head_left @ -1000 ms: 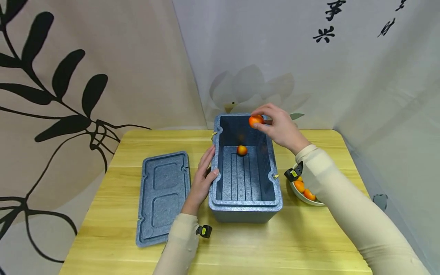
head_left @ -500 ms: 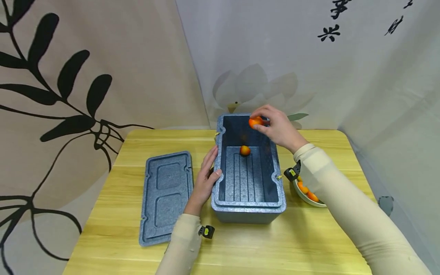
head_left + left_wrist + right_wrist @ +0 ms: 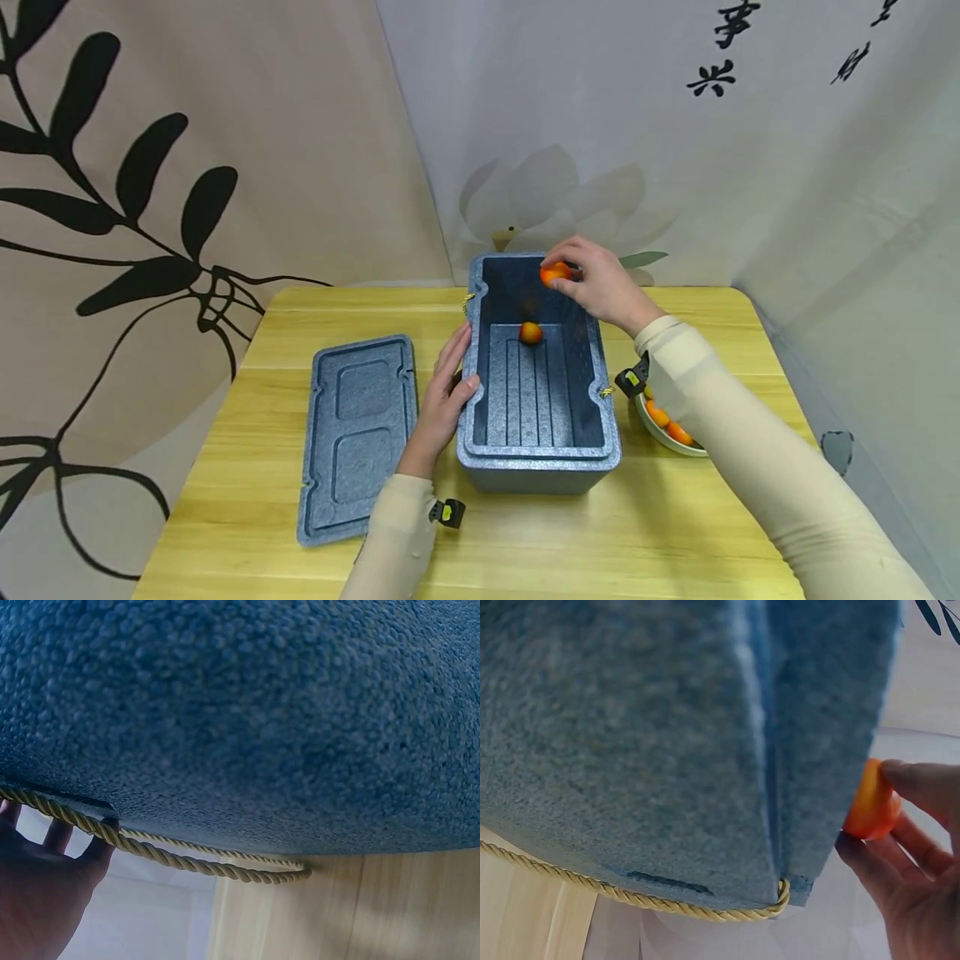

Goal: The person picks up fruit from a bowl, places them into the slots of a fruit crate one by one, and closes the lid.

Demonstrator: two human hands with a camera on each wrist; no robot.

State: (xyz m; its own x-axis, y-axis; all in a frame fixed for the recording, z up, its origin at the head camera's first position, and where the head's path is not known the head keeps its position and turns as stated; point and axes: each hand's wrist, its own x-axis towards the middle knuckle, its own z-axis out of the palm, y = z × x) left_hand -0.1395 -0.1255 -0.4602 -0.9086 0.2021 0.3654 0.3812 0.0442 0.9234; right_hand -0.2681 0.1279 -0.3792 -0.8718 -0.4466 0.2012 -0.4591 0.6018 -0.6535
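Observation:
A deep blue-grey foam box (image 3: pixel 540 462) stands lidless on the table, with one round orange fruit (image 3: pixel 531 333) on its floor. Over the box's far right part, my right hand (image 3: pixel 603 283) pinches a small orange-red fruit (image 3: pixel 555 273) between thumb and fingers. The right wrist view shows this held fruit (image 3: pixel 874 802) turning from yellow to red, right at the box edge. My left hand (image 3: pixel 442 400) rests against the left side of the box, thumb at the rim and fingers stretched along the outside. A twisted gold rope (image 3: pixel 172 859) passes close by those fingers in the left wrist view.
To the left, the box's blue-grey lid (image 3: pixel 360 442) lies flat on the wooden table (image 3: pixel 525 550). A pale bowl (image 3: pixel 675 446) with several orange fruits stands right of the box, partly hidden under my right sleeve. Printed curtains (image 3: pixel 570 108) hang behind the table.
The view shifts slightly. My right hand keeps the fruit over the far end of the box, a touch lower and more to the left. My left hand stays at the box's side.

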